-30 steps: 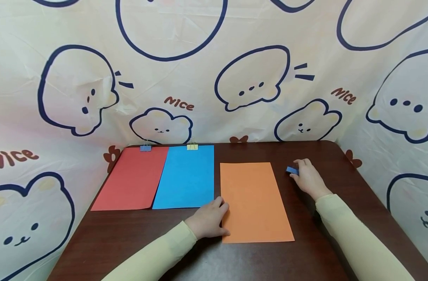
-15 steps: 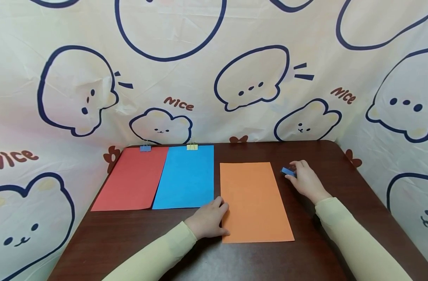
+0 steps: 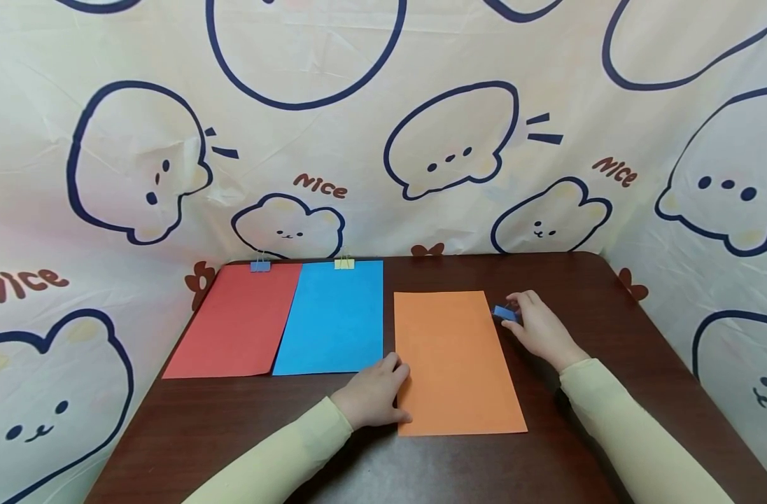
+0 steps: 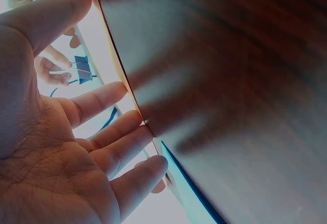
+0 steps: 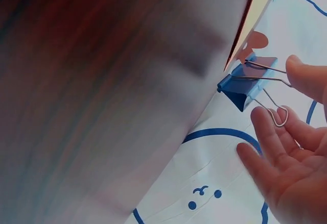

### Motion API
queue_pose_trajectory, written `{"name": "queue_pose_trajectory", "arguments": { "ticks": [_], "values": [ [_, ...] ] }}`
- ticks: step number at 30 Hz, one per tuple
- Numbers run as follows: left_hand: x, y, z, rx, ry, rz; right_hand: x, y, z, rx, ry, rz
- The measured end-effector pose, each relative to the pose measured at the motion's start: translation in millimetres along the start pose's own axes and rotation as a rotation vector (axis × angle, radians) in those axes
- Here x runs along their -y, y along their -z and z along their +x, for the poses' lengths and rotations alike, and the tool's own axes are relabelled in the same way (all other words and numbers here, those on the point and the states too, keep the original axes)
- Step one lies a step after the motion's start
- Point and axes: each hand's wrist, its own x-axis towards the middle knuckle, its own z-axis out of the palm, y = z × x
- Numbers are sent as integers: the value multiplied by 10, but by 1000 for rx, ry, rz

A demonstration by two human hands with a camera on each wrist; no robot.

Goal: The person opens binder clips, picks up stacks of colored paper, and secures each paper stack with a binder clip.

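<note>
An orange sheet of paper (image 3: 453, 364) lies on the brown table. My left hand (image 3: 372, 393) rests along its left edge, and the left wrist view shows the fingers (image 4: 104, 101) fairly straight against that edge. Just off the sheet's upper right edge, my right hand (image 3: 542, 332) holds a blue binder clip (image 3: 505, 313). In the right wrist view the thumb (image 5: 306, 78) is at one wire handle and the fingertips are at the other, with the blue body (image 5: 242, 89) pointing toward the sheet.
Left of the orange sheet lie a blue sheet (image 3: 333, 322) and a red sheet (image 3: 235, 322). A yellow binder clip (image 3: 344, 264) sits on the blue one's top edge, another blue clip (image 3: 260, 266) on the red one's. Patterned cloth (image 3: 371, 147) hangs around the table (image 3: 257, 434).
My right hand has carried the blue binder clip leftward and slightly nearer, up to the orange sheet's right edge. The left hand and the sheets stay where they were.
</note>
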Motion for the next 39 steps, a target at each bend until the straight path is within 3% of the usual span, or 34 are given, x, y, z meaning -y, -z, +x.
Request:
{"name": "queue_pose_trajectory", "arguments": {
  "ticks": [6, 30, 39],
  "values": [
    [-10, 9, 0, -3, 0, 7, 45, 13, -15, 25, -28, 19],
    [9, -4, 19, 13, -25, 59, 129, 18, -47, -23, -19, 11],
    [3, 20, 52, 16, -25, 84, 204, 20, -63, -92, -7, 17]
  ]
}}
